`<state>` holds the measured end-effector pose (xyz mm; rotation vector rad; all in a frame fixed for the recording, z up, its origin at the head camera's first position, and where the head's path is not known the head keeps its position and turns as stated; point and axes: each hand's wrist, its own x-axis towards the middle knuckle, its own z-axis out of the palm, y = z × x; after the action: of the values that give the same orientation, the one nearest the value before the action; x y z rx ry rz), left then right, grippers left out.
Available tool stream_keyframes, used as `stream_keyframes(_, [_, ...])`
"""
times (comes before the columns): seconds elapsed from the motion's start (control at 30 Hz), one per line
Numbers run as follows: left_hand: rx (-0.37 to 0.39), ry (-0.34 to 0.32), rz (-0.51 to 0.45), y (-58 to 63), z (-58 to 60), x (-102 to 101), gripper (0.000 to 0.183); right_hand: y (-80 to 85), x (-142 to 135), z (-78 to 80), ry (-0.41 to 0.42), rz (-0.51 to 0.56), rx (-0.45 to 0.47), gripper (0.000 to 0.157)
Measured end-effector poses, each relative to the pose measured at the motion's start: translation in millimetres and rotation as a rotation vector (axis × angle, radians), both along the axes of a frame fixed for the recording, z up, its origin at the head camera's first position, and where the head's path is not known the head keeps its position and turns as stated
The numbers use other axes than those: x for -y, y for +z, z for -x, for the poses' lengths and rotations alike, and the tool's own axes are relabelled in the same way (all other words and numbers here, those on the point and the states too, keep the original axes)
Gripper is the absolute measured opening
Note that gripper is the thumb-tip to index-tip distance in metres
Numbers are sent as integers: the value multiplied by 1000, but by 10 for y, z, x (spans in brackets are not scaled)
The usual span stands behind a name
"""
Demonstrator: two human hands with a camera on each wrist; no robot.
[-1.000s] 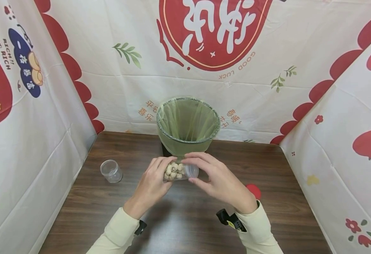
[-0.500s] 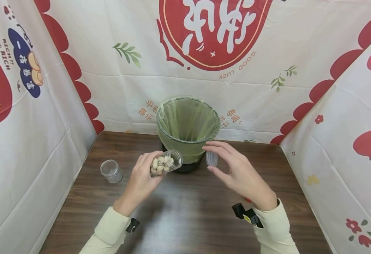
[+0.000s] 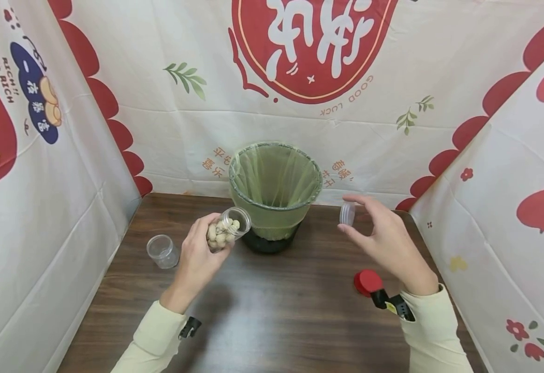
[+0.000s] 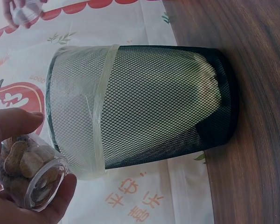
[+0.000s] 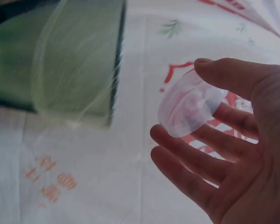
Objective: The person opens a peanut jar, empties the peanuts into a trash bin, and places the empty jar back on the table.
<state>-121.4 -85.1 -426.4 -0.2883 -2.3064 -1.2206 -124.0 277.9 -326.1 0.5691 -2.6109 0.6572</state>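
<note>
Uncapped jar (image 3: 240,228), lid (image 3: 347,213) off
Left hand (image 3: 199,257) has fingers wrapped round the jar, just left of the bin (image 3: 272,220), long axis slanting far-right; right hand (image 3: 390,241) pinches the lid, way over right.

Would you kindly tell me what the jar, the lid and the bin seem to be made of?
Jar: clear, glossy, probably plastic though glass is possible; peanuts show through its wall.
Lid: cloudy, translucent, likely plastic, since light passes through it.
Bin: dark see-through mesh, perhaps metal, with a thin, wrinkled liner, probably plastic film.
</note>
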Motion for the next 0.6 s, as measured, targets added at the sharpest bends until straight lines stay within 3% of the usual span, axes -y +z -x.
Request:
stream_keyframes(0.13, [16, 23, -34, 18, 4, 13, 63, -50, -132, 89, -43, -25, 19, 60])
stream_keyframes(0.3, [36, 53, -53, 47, 1, 25, 65, -159, -286, 204, -76, -93, 115, 57])
stream_keyframes(0.6, [91, 88, -76, 79, -12, 41, 67, -481, -498, 467, -100, -234, 281, 53])
